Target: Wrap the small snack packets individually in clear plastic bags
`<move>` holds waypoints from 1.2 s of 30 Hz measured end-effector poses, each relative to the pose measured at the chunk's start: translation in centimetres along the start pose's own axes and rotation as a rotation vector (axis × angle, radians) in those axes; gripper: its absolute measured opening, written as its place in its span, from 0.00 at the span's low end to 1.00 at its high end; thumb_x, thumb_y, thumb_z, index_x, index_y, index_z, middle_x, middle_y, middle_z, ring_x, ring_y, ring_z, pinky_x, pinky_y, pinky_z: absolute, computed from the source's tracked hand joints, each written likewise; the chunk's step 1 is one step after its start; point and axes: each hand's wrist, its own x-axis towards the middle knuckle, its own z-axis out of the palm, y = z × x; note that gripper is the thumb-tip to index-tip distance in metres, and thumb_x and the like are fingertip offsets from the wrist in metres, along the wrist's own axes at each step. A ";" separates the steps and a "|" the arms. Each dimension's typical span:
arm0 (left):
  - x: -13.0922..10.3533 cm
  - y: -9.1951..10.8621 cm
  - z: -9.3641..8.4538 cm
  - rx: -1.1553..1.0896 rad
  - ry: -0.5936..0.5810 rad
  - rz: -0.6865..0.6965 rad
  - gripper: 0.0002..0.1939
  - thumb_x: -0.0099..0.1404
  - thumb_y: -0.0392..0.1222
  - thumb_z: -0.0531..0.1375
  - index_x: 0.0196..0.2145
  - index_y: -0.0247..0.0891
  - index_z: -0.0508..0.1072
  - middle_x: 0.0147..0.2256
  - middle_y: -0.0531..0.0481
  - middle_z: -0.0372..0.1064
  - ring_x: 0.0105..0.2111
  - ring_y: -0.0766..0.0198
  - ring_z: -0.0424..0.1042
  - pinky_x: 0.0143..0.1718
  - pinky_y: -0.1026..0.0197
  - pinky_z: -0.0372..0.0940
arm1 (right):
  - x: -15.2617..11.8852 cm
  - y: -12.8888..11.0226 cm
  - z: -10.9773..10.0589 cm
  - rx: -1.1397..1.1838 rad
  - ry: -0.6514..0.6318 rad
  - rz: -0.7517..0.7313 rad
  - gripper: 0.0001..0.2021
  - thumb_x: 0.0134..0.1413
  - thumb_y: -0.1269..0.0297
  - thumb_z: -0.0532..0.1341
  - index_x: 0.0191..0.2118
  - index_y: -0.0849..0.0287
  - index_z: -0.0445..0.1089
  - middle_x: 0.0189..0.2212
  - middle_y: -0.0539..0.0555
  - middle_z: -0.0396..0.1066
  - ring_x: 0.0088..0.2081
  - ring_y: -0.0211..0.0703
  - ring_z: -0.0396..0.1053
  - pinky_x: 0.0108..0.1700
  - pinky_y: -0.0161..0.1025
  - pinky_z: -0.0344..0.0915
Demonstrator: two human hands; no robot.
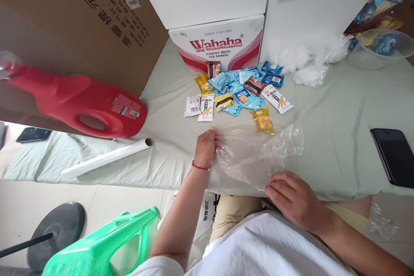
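Observation:
A sheet of clear plastic film (246, 155) lies spread on the cloth-covered table between my hands, crinkled at its right end. My left hand (205, 146), with a red cord at the wrist, pinches the film's left edge. At the near right edge, my right hand (293, 194) rests its fingertips on the film, fingers stretched and thumb hidden. Just beyond lies a pile of small wrapped snacks: light blue packets (242, 97), white packets (207, 108) and brown ones (254, 86). One yellow-wrapped snack (262, 119) sits against the film's far edge.
A red jug (87, 103) lies on its side at left, near a white roll (106, 158). Behind stand a Wahaha box (220, 43) and a brown carton (80, 21). Crumpled plastic (307, 62), a clear bowl (365, 58) and a black phone (394, 155) are at right; a green stool (106, 241) stands below.

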 end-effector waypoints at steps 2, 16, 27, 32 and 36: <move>0.1 0.2 -0.6 -0.007 0.020 -0.019 0.22 0.66 0.60 0.61 0.36 0.35 0.73 0.30 0.49 0.72 0.21 0.68 0.69 0.19 0.65 0.54 | -1.2 -0.9 0.9 0.031 0.000 0.026 0.13 0.64 0.77 0.59 0.49 0.59 0.75 0.34 0.56 0.76 0.43 0.50 0.72 0.45 0.48 0.74; -11.3 3.3 5.4 0.976 -0.356 1.133 0.09 0.67 0.32 0.57 0.35 0.42 0.76 0.44 0.44 0.78 0.54 0.51 0.73 0.55 0.48 0.63 | -0.9 -1.4 6.1 -0.047 -0.183 0.137 0.09 0.59 0.78 0.61 0.38 0.57 0.75 0.34 0.54 0.72 0.40 0.48 0.68 0.36 0.42 0.68; -4.2 2.9 6.8 1.416 -0.294 0.555 0.22 0.80 0.45 0.43 0.53 0.35 0.74 0.64 0.37 0.69 0.65 0.52 0.68 0.63 0.48 0.63 | 1.9 -3.3 4.6 0.012 -0.022 0.185 0.07 0.62 0.76 0.61 0.43 0.60 0.72 0.41 0.57 0.71 0.47 0.49 0.66 0.40 0.39 0.67; -2.6 4.8 5.9 1.380 -0.363 0.487 0.23 0.80 0.44 0.41 0.45 0.36 0.74 0.53 0.37 0.76 0.58 0.52 0.74 0.59 0.52 0.67 | 3.5 -6.1 4.0 0.029 -0.184 0.114 0.08 0.59 0.73 0.61 0.45 0.61 0.72 0.39 0.56 0.71 0.36 0.46 0.67 0.29 0.41 0.61; -2.5 5.1 6.4 1.482 -0.388 0.438 0.17 0.76 0.40 0.46 0.42 0.35 0.74 0.53 0.34 0.76 0.54 0.49 0.77 0.56 0.48 0.70 | 4.9 -8.5 7.0 0.097 -0.403 -0.024 0.05 0.63 0.69 0.58 0.41 0.59 0.72 0.36 0.55 0.73 0.35 0.47 0.70 0.29 0.42 0.62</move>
